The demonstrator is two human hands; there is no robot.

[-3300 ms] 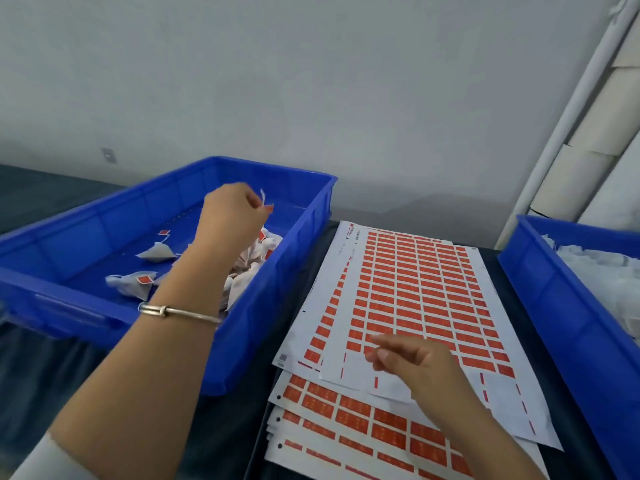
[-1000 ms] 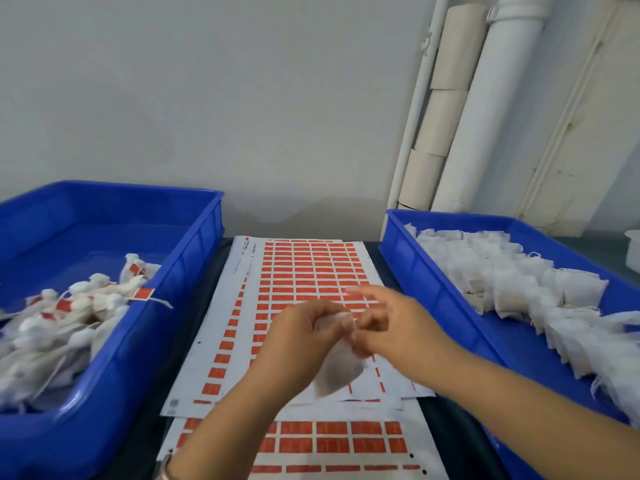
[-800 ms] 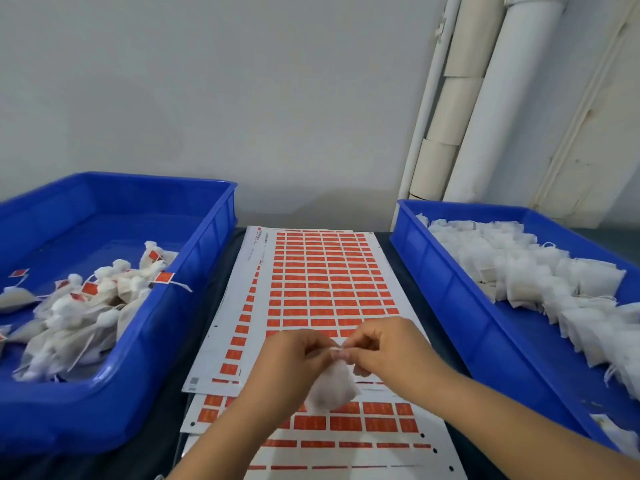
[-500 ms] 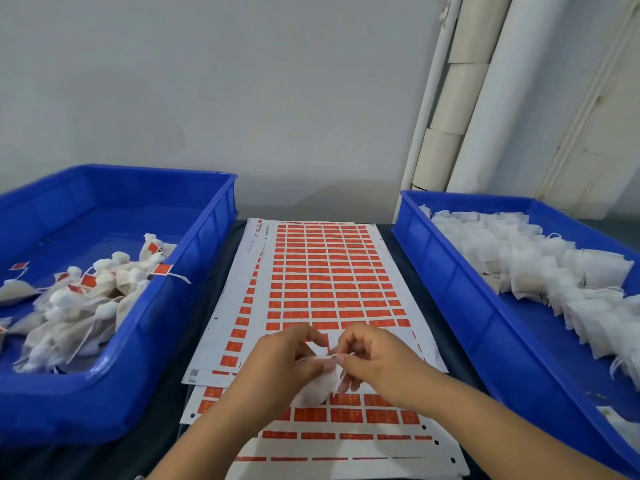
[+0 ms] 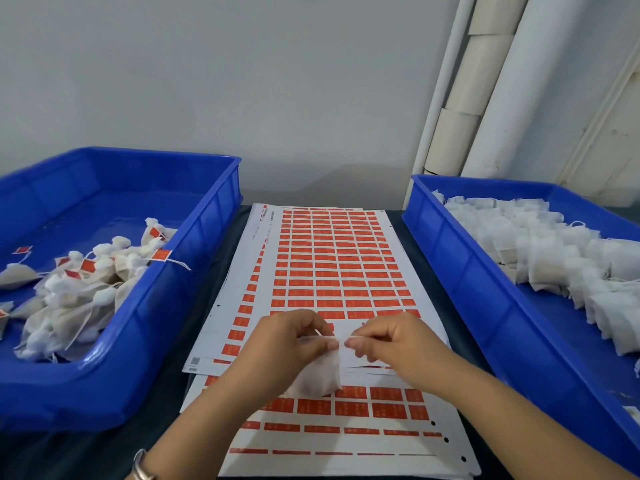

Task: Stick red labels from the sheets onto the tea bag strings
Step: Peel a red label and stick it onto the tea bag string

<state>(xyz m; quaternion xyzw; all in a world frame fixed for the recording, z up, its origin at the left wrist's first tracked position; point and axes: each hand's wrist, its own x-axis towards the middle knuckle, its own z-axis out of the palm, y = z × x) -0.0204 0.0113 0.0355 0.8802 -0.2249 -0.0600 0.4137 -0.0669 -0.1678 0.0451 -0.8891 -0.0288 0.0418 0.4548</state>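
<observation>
A white tea bag (image 5: 317, 377) hangs over the label sheets (image 5: 332, 271), which lie stacked between two blue bins. My left hand (image 5: 289, 341) grips the top of the bag. Close beside it, my right hand (image 5: 388, 337) pinches the bag's thin white string between thumb and fingertip. The fingertips of both hands nearly meet above the blank lower part of the top sheet. Rows of red labels cover the sheets. No red label shows in either hand.
A blue bin (image 5: 131, 327) on the left holds tea bags with red labels on their strings. Another blue bin (image 5: 460, 271) on the right is filled with unlabelled white tea bags. White pipes (image 5: 498, 84) stand at the back right by a grey wall.
My left hand came back from the left bin and both hands met over the sheets with a fresh tea bag. Over the last second they sank slightly and my right hand took the string.
</observation>
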